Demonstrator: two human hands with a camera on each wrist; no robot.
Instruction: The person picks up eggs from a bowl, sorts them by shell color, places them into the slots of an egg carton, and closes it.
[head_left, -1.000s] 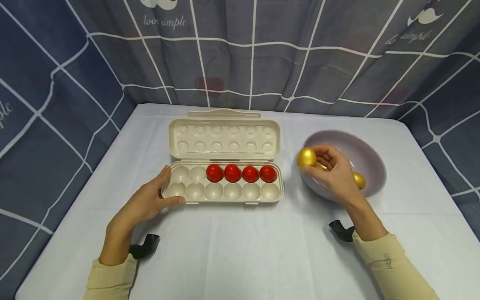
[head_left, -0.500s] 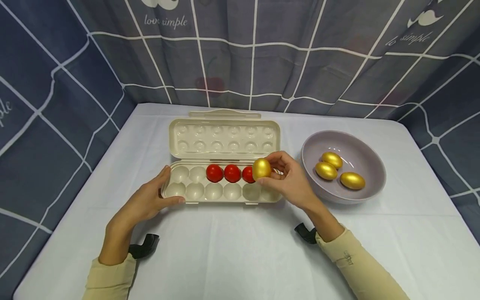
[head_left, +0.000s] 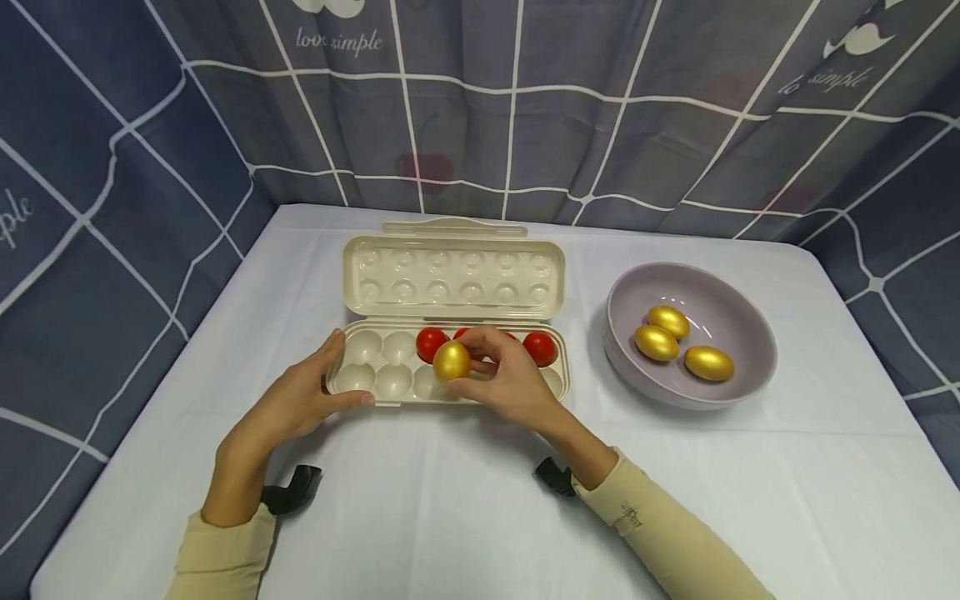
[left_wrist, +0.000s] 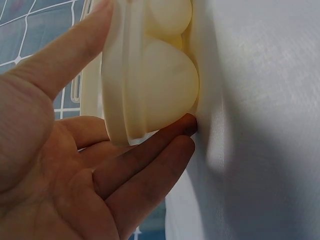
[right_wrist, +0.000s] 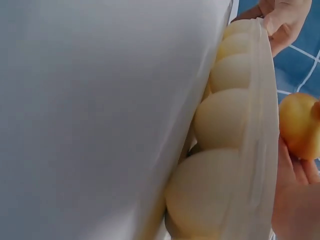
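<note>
While right hand [head_left: 512,382] pinches gold egg [head_left: 452,362], left hand [head_left: 296,398], fingers spread, clasps carton [head_left: 393,381] at left. Apparently placing; next, lowering.

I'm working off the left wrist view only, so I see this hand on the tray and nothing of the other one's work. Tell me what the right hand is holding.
Observer: The right hand holds a gold egg.

Operator: Find me any more of those.

Observer: Three others lie in the bowl.

Operator: Now report any other colour inside the tray.

Observer: Red objects sit in the far row of the tray, some partly hidden behind the right hand's fingers.
</note>
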